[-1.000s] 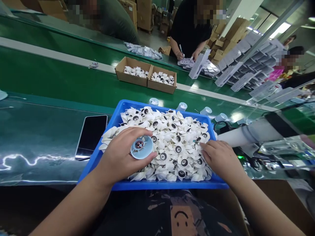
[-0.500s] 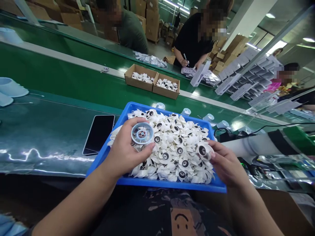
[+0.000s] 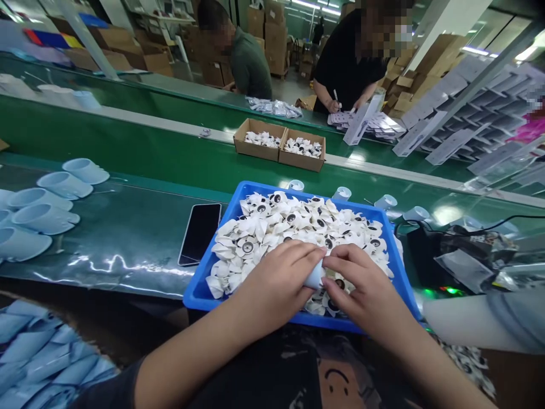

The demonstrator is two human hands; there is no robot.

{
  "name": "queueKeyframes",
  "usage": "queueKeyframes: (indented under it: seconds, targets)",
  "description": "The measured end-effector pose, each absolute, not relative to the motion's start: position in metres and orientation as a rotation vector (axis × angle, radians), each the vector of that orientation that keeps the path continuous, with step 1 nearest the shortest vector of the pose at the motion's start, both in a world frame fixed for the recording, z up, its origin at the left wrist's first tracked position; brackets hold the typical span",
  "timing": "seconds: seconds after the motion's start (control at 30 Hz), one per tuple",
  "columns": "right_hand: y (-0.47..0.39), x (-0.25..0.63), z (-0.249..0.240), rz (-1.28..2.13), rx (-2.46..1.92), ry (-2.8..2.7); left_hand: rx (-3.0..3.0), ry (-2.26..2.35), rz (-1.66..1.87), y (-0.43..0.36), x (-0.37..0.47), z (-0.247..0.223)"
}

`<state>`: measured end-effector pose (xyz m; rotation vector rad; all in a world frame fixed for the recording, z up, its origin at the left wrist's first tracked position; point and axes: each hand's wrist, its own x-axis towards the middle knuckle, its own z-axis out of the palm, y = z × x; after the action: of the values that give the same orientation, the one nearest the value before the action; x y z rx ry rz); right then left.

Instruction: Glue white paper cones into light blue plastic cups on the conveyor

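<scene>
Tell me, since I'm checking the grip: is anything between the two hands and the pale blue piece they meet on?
Nothing visible is. The left hand wraps the pale blue piece directly, and the right hand touches its other side with its fingertips, both above the white fan blades in the blue tray.

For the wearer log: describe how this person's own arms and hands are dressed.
Both forearms are bare to the lower frame edge: no sleeves, gloves, rings, watch or bands visible. The left hand and right hand are uncovered, with short, unpainted nails. Below them is a dark shirt printed with an orange smiley face.
</scene>
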<state>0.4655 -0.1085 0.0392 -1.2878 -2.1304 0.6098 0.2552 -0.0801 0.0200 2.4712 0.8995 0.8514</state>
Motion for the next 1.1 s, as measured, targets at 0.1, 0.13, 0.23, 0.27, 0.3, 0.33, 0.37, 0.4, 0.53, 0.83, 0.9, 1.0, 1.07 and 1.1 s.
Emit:
queueKeyframes:
  seconds: [0.1, 0.13, 0.23, 0.27, 0.3, 0.33, 0.37, 0.4, 0.53, 0.83, 0.9, 1.0, 1.07, 1.1]
  targets:
    - [-0.108, 0.466, 0.041, 0.704, -1.307, -2.175, 2.490, 0.861, 0.863, -0.080, 0.257, 0.018]
    - [-0.108, 0.467, 0.041, 0.725, -1.295, -2.170, 2.480, 0.844, 0.850, -0.080, 0.257, 0.019]
    - [-0.110, 0.472, 0.040, 0.697, -1.212, -2.137, 2.453, 0.795, 0.802, -0.081, 0.257, 0.022]
    - [-0.111, 0.473, 0.040, 0.674, -1.188, -2.116, 2.446, 0.789, 0.796, -0.081, 0.257, 0.024]
    - [-0.112, 0.474, 0.041, 0.654, -1.171, -2.093, 2.441, 0.789, 0.792, -0.081, 0.257, 0.025]
    - [-0.112, 0.475, 0.041, 0.639, -1.163, -2.074, 2.438, 0.789, 0.795, -0.081, 0.258, 0.027]
    - [-0.112, 0.475, 0.042, 0.630, -1.158, -2.064, 2.437, 0.788, 0.801, -0.081, 0.258, 0.028]
    - [-0.112, 0.475, 0.042, 0.628, -1.155, -2.060, 2.438, 0.788, 0.810, -0.080, 0.258, 0.028]
    - [-0.108, 0.474, 0.038, 0.623, -1.198, -2.106, 2.443, 0.793, 0.865, -0.081, 0.260, 0.026]
    - [-0.109, 0.480, 0.039, 0.387, -1.068, -2.145, 2.578, 0.793, 0.890, -0.078, 0.247, 0.043]
    - [-0.116, 0.492, 0.042, 0.251, -1.049, -2.137, 2.678, 0.928, 0.879, -0.059, 0.234, 0.058]
    - [-0.128, 0.512, 0.042, 0.094, -1.087, -2.046, 2.640, 1.291, 0.803, -0.003, 0.215, 0.077]
    - [-0.135, 0.522, 0.035, 0.008, -1.121, -1.991, 2.456, 1.561, 0.769, 0.044, 0.206, 0.083]
    - [-0.139, 0.526, 0.032, -0.023, -1.118, -1.976, 2.391, 1.645, 0.768, 0.066, 0.202, 0.085]
